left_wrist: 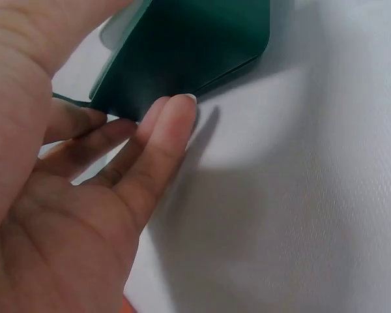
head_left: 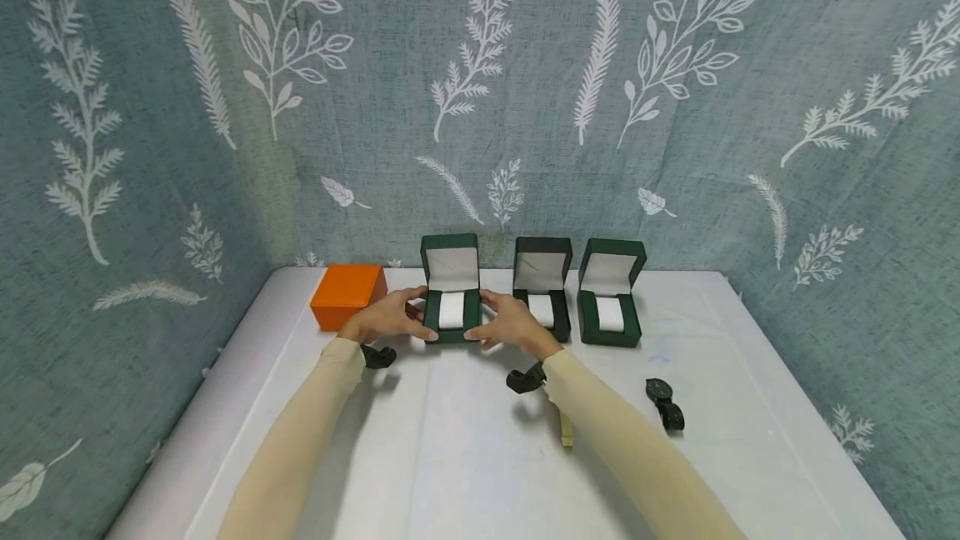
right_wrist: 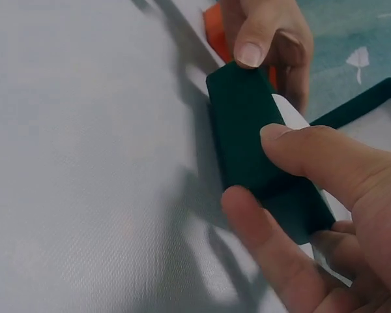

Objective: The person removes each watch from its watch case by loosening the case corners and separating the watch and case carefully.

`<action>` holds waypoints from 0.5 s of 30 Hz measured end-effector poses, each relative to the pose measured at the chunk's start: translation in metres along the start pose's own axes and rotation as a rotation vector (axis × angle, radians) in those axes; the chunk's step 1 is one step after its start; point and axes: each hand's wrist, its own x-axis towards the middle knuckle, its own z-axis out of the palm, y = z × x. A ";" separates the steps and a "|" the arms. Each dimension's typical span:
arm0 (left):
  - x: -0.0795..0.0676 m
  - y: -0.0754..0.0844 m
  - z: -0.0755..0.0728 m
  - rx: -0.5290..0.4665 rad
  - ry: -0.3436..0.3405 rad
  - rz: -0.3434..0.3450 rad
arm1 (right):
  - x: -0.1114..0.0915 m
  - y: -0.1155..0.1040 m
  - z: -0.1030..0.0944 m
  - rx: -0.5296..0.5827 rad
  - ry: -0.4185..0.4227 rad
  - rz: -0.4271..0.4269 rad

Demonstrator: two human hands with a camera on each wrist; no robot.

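An open green watch box (head_left: 452, 269) with a white cushion (head_left: 452, 311) stands between both hands in the head view. My left hand (head_left: 386, 317) holds its left side, with the thumb at the front corner and fingertips against the green side wall (left_wrist: 189, 52). Opposite it, my right hand (head_left: 513, 325) grips the right side. In the right wrist view, the right thumb (right_wrist: 313, 153) presses the upper edge of the green front (right_wrist: 241, 130), with a finger lower at the corner. The left thumb (right_wrist: 251, 52) rests on the box's far front corner there.
An orange box (head_left: 347, 294) sits just left of my left hand. To the right stand a black open watch box (head_left: 542, 261), partly behind my right hand, and another green one (head_left: 611, 269). A black watch (head_left: 660, 391) and a yellowish strap (head_left: 566, 430), partly under the right sleeve, lie nearer.
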 end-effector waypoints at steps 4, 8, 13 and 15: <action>0.003 -0.007 0.000 -0.006 0.000 0.000 | 0.004 0.003 0.002 0.037 -0.003 0.006; 0.005 -0.009 0.000 -0.009 0.014 0.003 | 0.007 0.003 0.005 0.038 0.006 0.016; 0.005 -0.005 0.002 0.000 0.013 0.005 | 0.008 0.003 0.006 0.013 0.034 0.027; 0.006 -0.004 0.003 0.016 0.009 0.004 | 0.009 0.002 0.007 0.002 0.045 0.032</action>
